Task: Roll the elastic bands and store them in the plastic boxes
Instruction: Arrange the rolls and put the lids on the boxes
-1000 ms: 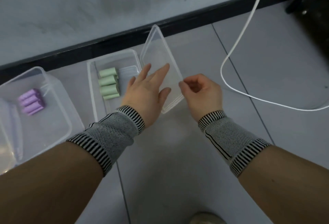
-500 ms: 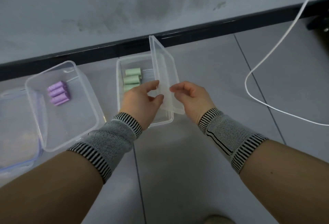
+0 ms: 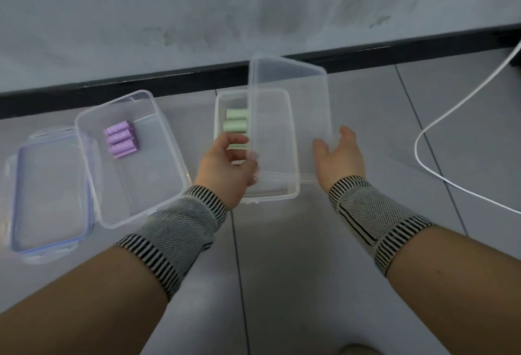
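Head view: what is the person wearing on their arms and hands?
Both forearms are bare. Each wrist carries a grey mesh-knit wrist sleeve with black-and-white striped bands at both ends: one by the left hand, one by the right hand. The right sleeve also shows a dark line along it. No gloves or rings visible.

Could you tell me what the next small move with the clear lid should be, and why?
Probably lower the clear lid flat onto the box holding the green rolls: it is tilted over the box, the left hand grips its edge, and the right hand is open beside it.
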A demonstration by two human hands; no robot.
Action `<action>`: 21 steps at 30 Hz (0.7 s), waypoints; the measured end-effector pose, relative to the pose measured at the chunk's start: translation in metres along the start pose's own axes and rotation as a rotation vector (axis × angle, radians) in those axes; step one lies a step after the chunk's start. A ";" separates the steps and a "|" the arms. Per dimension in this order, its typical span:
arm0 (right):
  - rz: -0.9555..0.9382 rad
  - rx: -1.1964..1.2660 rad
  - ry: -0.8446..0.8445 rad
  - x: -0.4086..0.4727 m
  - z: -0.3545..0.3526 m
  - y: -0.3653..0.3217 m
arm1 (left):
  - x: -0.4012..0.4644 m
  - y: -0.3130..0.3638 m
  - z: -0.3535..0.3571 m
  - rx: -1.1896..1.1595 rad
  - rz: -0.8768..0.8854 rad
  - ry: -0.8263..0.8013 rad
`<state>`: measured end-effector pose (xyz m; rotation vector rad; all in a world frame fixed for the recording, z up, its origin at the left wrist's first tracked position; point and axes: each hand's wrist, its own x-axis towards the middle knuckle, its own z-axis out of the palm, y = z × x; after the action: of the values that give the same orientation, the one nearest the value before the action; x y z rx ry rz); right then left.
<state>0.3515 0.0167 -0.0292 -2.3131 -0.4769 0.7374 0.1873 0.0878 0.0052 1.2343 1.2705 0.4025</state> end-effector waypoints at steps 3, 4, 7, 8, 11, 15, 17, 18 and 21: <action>-0.105 -0.033 -0.080 -0.008 0.008 -0.011 | 0.003 -0.008 -0.031 0.210 0.051 0.052; -0.141 -0.062 -0.091 -0.011 0.012 -0.013 | 0.005 -0.010 -0.039 0.325 0.068 0.071; -0.186 -0.113 -0.084 -0.018 0.020 -0.018 | 0.008 -0.015 -0.052 0.581 0.070 0.074; -0.192 -0.124 -0.081 -0.019 0.022 -0.018 | 0.008 -0.016 -0.052 0.631 0.059 0.064; -0.211 -0.143 -0.078 -0.019 0.026 -0.014 | 0.008 -0.024 -0.049 0.749 0.044 0.033; -0.218 -0.149 -0.071 -0.019 0.027 -0.009 | 0.009 -0.030 -0.047 0.808 0.052 0.025; -0.205 -0.149 -0.070 -0.019 0.028 -0.007 | 0.010 -0.031 -0.047 0.810 0.053 0.023; -0.198 -0.150 -0.071 -0.019 0.029 -0.006 | 0.010 -0.031 -0.047 0.812 0.053 0.023; -0.175 -0.147 -0.086 -0.019 0.028 -0.002 | 0.011 -0.031 -0.047 0.809 0.056 0.024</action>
<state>0.3187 0.0218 -0.0385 -2.3433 -0.7859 0.7395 0.1383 0.1074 -0.0185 1.9423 1.4763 -0.0862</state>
